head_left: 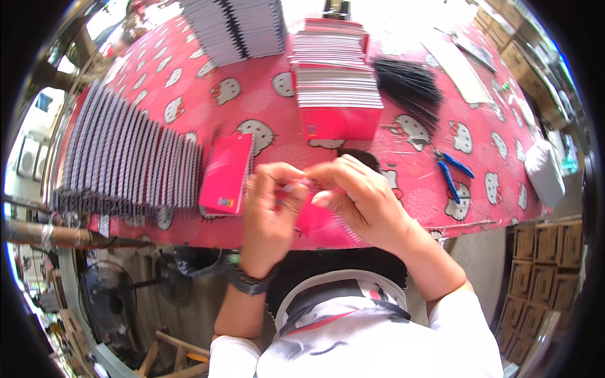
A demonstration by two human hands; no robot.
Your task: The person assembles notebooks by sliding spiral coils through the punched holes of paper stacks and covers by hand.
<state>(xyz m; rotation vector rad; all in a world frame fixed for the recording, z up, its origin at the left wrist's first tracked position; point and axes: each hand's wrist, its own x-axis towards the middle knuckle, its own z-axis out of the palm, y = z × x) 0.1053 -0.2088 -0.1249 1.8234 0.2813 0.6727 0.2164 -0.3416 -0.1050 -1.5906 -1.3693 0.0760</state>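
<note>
Near the table's front edge, my left hand and my right hand meet with fingertips pinched together. Between them is something small and pale that I cannot make out. Right under both hands is a pink-covered notebook, partly hidden by them, with a row of holes or wire loops along its right edge. Another pink notebook lies left of my left hand, next to a long row of spiral-bound notebooks. Blue-handled cutting pliers rest to the right of my right hand.
A stack of pink-covered booklets stands ahead, with a bundle of black spiral coils beside it. More bound notebooks are piled at the back. A pink cat-print cloth covers the table. Cartons stand at the right.
</note>
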